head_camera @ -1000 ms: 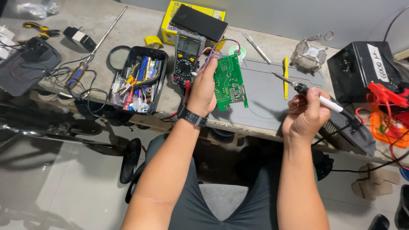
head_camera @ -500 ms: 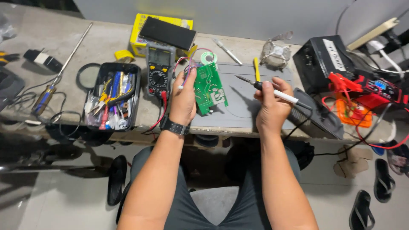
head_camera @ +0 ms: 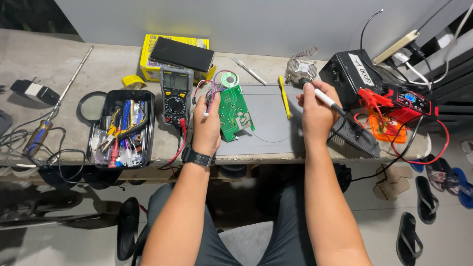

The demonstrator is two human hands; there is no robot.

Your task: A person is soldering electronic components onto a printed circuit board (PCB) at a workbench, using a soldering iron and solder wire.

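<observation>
My left hand (head_camera: 207, 125) grips a green circuit board (head_camera: 235, 114) by its left edge and holds it tilted above a grey work mat (head_camera: 268, 130). Coloured wires (head_camera: 209, 88) run from the board's top corner. My right hand (head_camera: 318, 111) is closed around a soldering iron (head_camera: 322, 98) with a white and black handle. The iron's tip points up and left into a ball of metal cleaning wool (head_camera: 300, 69) at the back of the bench. A black watch (head_camera: 198, 157) sits on my left wrist.
A multimeter (head_camera: 176, 96) and a black tray of hand tools (head_camera: 123, 128) lie to the left. A solder spool (head_camera: 228, 79), yellow tweezers (head_camera: 284, 96), a black soldering station (head_camera: 352, 74) and a red power module (head_camera: 406, 106) with cables sit to the right. Sandals lie on the floor.
My right hand has carried the soldering iron from over the mat up to the cleaning wool. The left hand still holds the board. The camera has shifted left.
</observation>
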